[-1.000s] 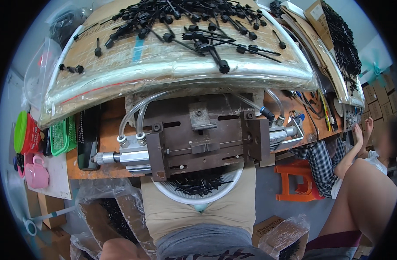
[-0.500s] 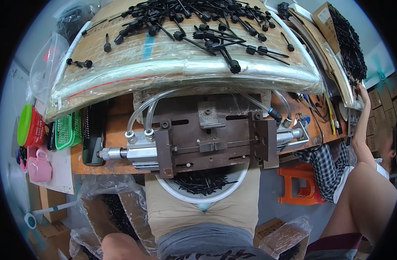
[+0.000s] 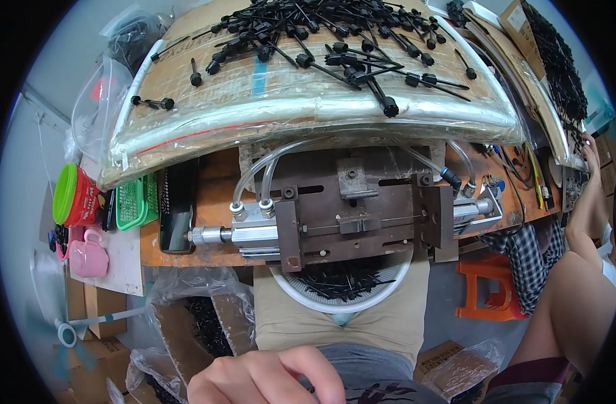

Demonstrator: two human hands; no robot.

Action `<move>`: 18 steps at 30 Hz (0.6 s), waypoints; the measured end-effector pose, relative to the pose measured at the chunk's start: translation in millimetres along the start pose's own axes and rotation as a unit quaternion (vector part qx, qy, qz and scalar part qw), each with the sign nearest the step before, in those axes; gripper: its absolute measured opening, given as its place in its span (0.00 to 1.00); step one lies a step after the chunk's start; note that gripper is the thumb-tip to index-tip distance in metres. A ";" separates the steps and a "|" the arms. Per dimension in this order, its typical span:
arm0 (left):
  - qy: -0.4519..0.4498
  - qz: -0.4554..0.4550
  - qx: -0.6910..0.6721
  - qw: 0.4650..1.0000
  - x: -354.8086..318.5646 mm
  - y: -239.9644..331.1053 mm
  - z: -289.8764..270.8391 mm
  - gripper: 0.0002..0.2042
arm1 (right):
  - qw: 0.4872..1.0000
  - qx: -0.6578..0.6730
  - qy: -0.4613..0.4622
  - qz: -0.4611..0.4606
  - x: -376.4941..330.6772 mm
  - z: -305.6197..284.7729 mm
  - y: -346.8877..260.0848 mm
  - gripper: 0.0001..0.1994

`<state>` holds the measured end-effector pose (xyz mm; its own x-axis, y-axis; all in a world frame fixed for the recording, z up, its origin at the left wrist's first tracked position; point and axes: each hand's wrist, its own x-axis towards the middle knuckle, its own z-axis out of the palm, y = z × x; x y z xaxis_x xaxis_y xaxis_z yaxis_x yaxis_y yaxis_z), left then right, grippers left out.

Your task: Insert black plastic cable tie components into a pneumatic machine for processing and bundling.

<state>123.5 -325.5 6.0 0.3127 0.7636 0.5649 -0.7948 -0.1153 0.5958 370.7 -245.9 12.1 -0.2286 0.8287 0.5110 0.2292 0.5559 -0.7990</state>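
My left hand [image 3: 261, 378] is raised at the lower edge, in front of my grey shirt. Its fingers curl over with the tips cut off, so whatever they may hold is hidden. Only my bent right arm [image 3: 563, 316] shows at the lower right; that hand is outside the picture. Ahead stands a brown metal fixture [image 3: 388, 241] with a silver air cylinder [image 3: 255, 237] on its left and clear hoses. A thin rod [image 3: 395, 220] runs across its middle. Beneath it, on my lap, a white basin [image 3: 341, 310] holds many black thin pieces [image 3: 345, 279].
A plastic-wrapped cardboard sheet [image 3: 207, 124] behind the fixture bears black stalked parts [image 3: 388, 106]. At left are a green basket [image 3: 136, 209] and pink cup [image 3: 89, 257]. Another person's hand [image 3: 590, 151] touches a box of black parts [image 3: 550, 74]. An orange stool [image 3: 479, 289] stands at right.
My left hand has risen further into view at the lower edge. The whole scene has shifted to the right as my head turned. The fixture and parts look the same.
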 end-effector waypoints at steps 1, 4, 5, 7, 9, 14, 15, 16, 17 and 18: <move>0.002 -0.018 0.001 1.000 4.7 3.2 0.5 0.02 | 1.000 0.004 -0.012 0.003 -0.4 7.3 1.5 0.24; 0.066 -0.171 -0.050 0.982 11.6 31.6 7.7 0.02 | 1.000 0.006 -0.028 0.007 -1.1 18.8 5.1 0.24; 0.099 -0.166 -0.074 0.978 11.8 34.5 14.0 0.01 | 0.999 0.006 -0.034 0.008 -1.5 22.3 6.8 0.24; 0.147 -0.101 -0.127 0.976 4.0 23.7 26.2 0.01 | 0.999 0.009 -0.044 0.006 -0.9 27.7 6.4 0.24; 0.162 0.021 -0.188 0.968 -8.3 -0.2 35.8 0.01 | 0.999 0.009 -0.050 0.006 -1.3 32.0 6.1 0.24; 0.268 -0.019 -0.122 0.955 -1.8 6.0 61.1 0.02 | 0.998 0.001 -0.056 0.011 -3.6 34.7 8.2 0.24; 0.271 -0.019 -0.107 0.956 -1.6 5.7 61.7 0.03 | 0.998 0.001 -0.058 0.010 -3.6 34.9 8.1 0.24; 0.242 -0.021 -0.086 0.966 -4.2 6.9 56.1 0.03 | 0.998 0.002 -0.059 0.010 -4.0 35.0 7.7 0.24; 0.189 0.004 -0.084 0.978 -5.3 2.0 46.1 0.04 | 0.998 0.003 -0.061 0.009 -3.5 35.1 6.4 0.24; 0.135 0.029 -0.083 0.987 -6.4 -2.6 36.1 0.04 | 0.998 0.003 -0.061 0.007 -3.6 35.7 6.1 0.24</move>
<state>142.4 -353.1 21.4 0.1313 0.9030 0.4092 -0.8886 -0.0757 0.4524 339.2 -247.9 -5.9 -0.3391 0.8221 0.4573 0.2276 0.5434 -0.8081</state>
